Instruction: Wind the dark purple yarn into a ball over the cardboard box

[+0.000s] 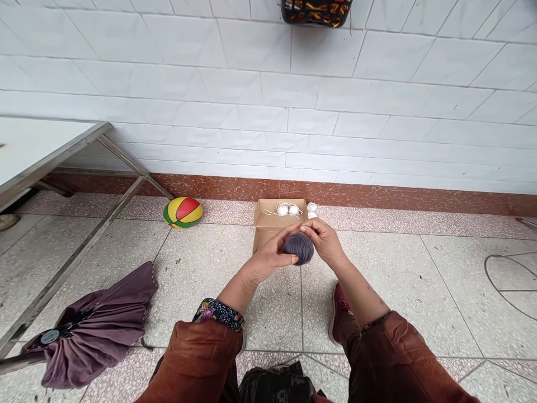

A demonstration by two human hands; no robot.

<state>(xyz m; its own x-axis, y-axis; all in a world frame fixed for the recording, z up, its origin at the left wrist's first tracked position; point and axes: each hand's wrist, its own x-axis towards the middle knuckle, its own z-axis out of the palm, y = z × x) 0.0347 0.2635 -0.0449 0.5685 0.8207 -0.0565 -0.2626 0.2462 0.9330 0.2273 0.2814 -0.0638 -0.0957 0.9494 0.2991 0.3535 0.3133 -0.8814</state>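
A dark grey-purple ball of yarn (298, 248) rests in my left hand (268, 254), whose thumb and fingers curve around its left side. Just above the ball's upper right edge, my right hand (324, 239) is closed in a pinch; whatever is between those fingertips is too small to make out. Beyond both hands an open cardboard box (260, 215) lies on the floor, partly hidden by my left hand. White balls of yarn (283, 209) with loose strands lie at its far side. More white yarn (311, 207) sits just right of the box.
A colourful ball (183, 212) lies by the wall at left. Near it are a folded purple umbrella (96, 330) and a metal-legged table (54, 151). A dark patterned object (316, 12) is against the tiled wall. A wire frame (503, 290) stands at right.
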